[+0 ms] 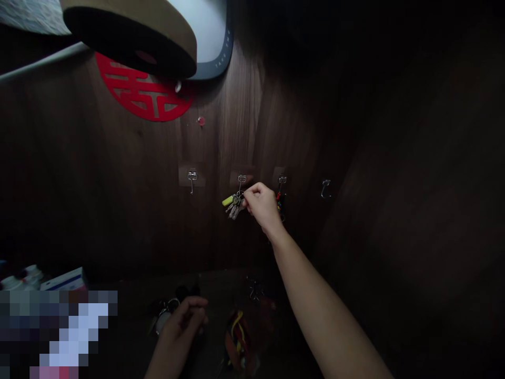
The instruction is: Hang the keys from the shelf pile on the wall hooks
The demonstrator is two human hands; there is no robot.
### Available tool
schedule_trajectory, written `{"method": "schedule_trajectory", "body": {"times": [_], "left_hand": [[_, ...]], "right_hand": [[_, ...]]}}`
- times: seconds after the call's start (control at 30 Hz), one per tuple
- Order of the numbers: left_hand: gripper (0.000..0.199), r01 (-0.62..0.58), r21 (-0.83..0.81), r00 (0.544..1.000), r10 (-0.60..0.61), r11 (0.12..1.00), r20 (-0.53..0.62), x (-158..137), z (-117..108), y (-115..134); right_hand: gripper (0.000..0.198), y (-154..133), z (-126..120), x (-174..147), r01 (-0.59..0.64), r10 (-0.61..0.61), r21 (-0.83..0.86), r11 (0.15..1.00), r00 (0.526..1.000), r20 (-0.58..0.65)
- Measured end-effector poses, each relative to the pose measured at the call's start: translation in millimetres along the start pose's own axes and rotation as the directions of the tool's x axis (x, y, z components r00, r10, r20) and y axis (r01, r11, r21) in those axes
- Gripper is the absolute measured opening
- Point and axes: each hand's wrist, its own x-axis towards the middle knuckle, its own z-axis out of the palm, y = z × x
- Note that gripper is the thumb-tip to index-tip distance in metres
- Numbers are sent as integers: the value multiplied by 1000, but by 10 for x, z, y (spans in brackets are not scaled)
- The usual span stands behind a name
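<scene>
My right hand (pixel 262 206) pinches the ring of a bunch of keys (pixel 235 206) with a yellow-green tag. The bunch is at a metal wall hook (pixel 242 180); whether its ring still hangs on the hook, I cannot tell. Just behind that hand, a colourful hanging item (pixel 281 205) on another hook (pixel 282 180) is partly covered. Lower down, my left hand (pixel 184 323) is loosely curled with fingers apart, and nothing shows in it. Beside it on the dark surface lies another key ring with a round pale fob (pixel 162 319).
Hooks also stick to the dark wood wall at left (pixel 192 179) and right (pixel 325 188). A red-and-yellow corded item (pixel 238 337) and small metal pieces (pixel 254 289) lie below. A box (pixel 65 280) and bottles stand at lower left. A rounded brown object (pixel 134 37) juts out above.
</scene>
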Motion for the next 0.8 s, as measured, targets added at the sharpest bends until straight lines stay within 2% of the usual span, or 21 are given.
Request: {"method": "schedule_trajectory", "body": {"times": [0.13, 0.53, 0.67, 0.8], "left_hand": [[33, 8, 37, 1000, -8, 999, 3, 1, 1, 5], [31, -10, 68, 999, 8, 998, 32, 16, 13, -23], [28, -16, 89, 1000, 14, 996, 19, 2, 17, 13], [27, -34, 110, 999, 34, 993, 10, -3, 8, 52]], "right_hand": [[8, 5, -15, -30, -1, 1, -29, 1000, 1000, 6], [16, 81, -45, -236, 140, -141, -19, 990, 989, -36], [20, 82, -44, -276, 128, -128, -8, 992, 991, -34], [14, 111, 16, -302, 144, -144, -12, 990, 987, -72]]}}
